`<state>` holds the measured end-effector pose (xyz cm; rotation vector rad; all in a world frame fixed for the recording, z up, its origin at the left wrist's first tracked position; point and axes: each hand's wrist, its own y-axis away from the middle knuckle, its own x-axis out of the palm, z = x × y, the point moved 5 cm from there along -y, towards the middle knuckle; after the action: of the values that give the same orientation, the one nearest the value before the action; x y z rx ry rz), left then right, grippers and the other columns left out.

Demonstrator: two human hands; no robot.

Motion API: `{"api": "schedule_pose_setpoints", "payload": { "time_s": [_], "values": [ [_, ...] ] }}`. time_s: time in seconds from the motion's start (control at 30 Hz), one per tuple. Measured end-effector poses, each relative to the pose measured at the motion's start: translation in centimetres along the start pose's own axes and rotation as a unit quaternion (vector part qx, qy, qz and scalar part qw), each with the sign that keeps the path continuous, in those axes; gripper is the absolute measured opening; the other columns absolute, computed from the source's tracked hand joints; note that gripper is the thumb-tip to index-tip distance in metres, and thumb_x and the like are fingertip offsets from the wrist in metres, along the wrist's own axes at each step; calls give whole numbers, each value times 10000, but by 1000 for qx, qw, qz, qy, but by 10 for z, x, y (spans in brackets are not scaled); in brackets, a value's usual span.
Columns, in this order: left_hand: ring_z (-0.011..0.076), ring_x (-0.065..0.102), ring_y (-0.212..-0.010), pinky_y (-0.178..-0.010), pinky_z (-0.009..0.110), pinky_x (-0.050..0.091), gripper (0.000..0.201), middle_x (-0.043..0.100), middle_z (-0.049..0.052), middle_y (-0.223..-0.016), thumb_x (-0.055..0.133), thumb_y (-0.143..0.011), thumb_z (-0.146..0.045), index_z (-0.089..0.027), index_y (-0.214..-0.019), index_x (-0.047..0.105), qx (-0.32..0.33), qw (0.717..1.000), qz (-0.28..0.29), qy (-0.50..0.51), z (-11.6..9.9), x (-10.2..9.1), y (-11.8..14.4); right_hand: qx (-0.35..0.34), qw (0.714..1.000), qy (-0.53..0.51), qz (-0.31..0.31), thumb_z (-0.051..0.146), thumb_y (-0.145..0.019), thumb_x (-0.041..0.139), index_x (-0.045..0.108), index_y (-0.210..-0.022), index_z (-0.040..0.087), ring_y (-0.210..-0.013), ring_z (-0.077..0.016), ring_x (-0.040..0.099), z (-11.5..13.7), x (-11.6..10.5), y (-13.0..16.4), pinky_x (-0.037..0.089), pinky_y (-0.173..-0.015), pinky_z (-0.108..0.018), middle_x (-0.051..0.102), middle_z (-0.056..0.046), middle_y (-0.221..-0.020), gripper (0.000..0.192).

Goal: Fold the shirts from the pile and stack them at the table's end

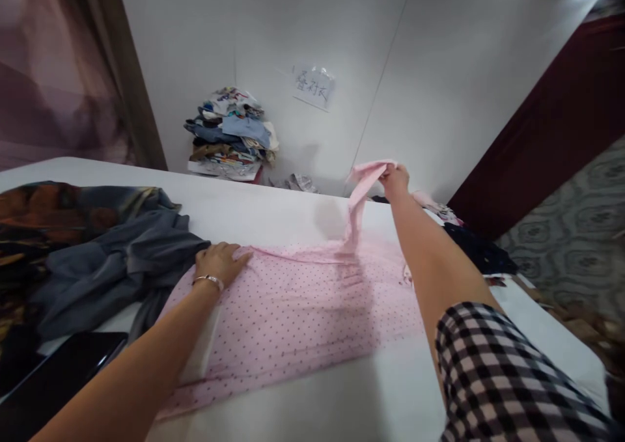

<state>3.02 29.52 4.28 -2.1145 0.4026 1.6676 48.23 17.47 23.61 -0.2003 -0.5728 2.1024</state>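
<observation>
- Pink dotted garment (pixel 303 312) lies spread flat across the white table (pixel 342 403), in the middle of the view, its long side running left to right.
- One narrow part of it, a sleeve (pixel 359 198), is lifted off the table and stretched up toward the far edge, away from the flat body of the cloth.
- Right hand (pixel 394 180) grips the end of that raised sleeve, fingers closed around the fabric, with the arm reaching out over the garment's right side.
- A black-and-white checked cuff (pixel 502 377) covers the upper part of that arm, near the lower right corner.
- Left hand (pixel 222 262) rests palm down on the garment's upper left corner, fingers spread flat and pressing the cloth against the table; it holds nothing.
- A thin bracelet (pixel 209 279) sits on the left wrist.
- Just beside the left hand, to its left, lies a crumpled grey garment (pixel 112 266), touching the pink one at its edge.
- Farther left a dark patterned cloth (pixel 53 211) with orange tones lies partly under the grey one.
- A black flat object (pixel 58 373) sits at the near left corner of the table; what it is cannot be told.
- Beyond the table, against the white wall (pixel 439 71), stands a stack of folded clothes (pixel 229 136).
- A paper label (pixel 314 87) with handwriting is stuck on the wall to the right of the stack.
- Some dark and pink cloth (pixel 476 247) lies at the table's far right edge, behind the right arm.
</observation>
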Motion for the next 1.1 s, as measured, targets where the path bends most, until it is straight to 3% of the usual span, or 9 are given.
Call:
{"api": "schedule_pose_setpoints", "payload": {
  "time_s": [0.13,0.3,0.5,0.6,0.77,0.87,0.97,1.03,1.1],
  "values": [
    [316,539,-1138,-973,456,340,415,627,169,-1183,378,-878,-323,-144,-1161,624,18,1000,-24,4,-2,-4,1,1,982,-172,-74,113,-824,529,422,-773,232,-573,-78,516,48,-65,12,518,-691,-264,480,95,-600,168],
    [296,585,-1035,-897,416,398,293,647,164,-1049,376,-823,-187,-151,-923,649,18,998,-57,0,-2,-17,6,13,967,-228,-110,27,-753,516,430,-739,219,-638,-77,573,84,-133,81,509,-675,-231,551,82,-653,211],
    [238,633,-843,-943,375,388,219,684,122,-904,408,-729,-103,-174,-786,607,63,997,-43,-13,-3,-34,11,-38,971,-231,-48,128,-727,618,591,-833,209,-906,-136,637,118,-188,181,507,-860,-315,657,29,-850,136],
    [207,630,-774,-1070,381,283,214,678,62,-775,411,-684,-60,-198,-705,575,134,990,-15,-31,-5,-38,24,16,973,-223,-61,242,-758,634,639,-891,211,-1047,-187,621,101,-211,237,488,-950,-377,690,-18,-991,136],
    [225,637,-877,-1118,438,206,212,676,68,-844,440,-647,-67,-201,-732,580,219,974,36,-51,-5,-39,51,133,957,-216,-141,287,-781,615,651,-964,256,-1024,-196,654,42,-258,309,532,-935,-423,712,-7,-1025,189],
    [238,628,-985,-1115,458,206,339,687,90,-1055,492,-692,-191,-194,-1002,630,197,978,57,-43,-5,-37,57,167,951,-193,-176,272,-772,618,650,-941,285,-956,-205,684,14,-280,329,567,-885,-441,725,4,-973,172],
    [281,553,-1175,-1103,484,211,646,599,140,-1298,525,-740,-336,-204,-1369,456,177,981,67,-42,-14,-35,57,242,938,-159,-191,263,-768,618,657,-886,277,-854,-197,703,-6,-288,337,599,-817,-405,731,7,-880,125],
    [300,539,-1192,-1069,489,257,663,601,150,-1297,520,-768,-348,-211,-1409,418,175,981,68,-53,-22,-35,58,283,927,-151,-194,221,-746,629,659,-843,261,-799,-171,702,-7,-288,338,604,-783,-350,724,18,-825,110],
    [290,566,-1142,-1030,458,304,510,644,135,-1223,492,-796,-287,-209,-1298,538,176,981,55,-61,-29,-38,58,259,933,-162,-189,210,-738,638,655,-817,252,-817,-152,696,9,-285,334,594,-788,-313,718,26,-826,91]
  ]
}}
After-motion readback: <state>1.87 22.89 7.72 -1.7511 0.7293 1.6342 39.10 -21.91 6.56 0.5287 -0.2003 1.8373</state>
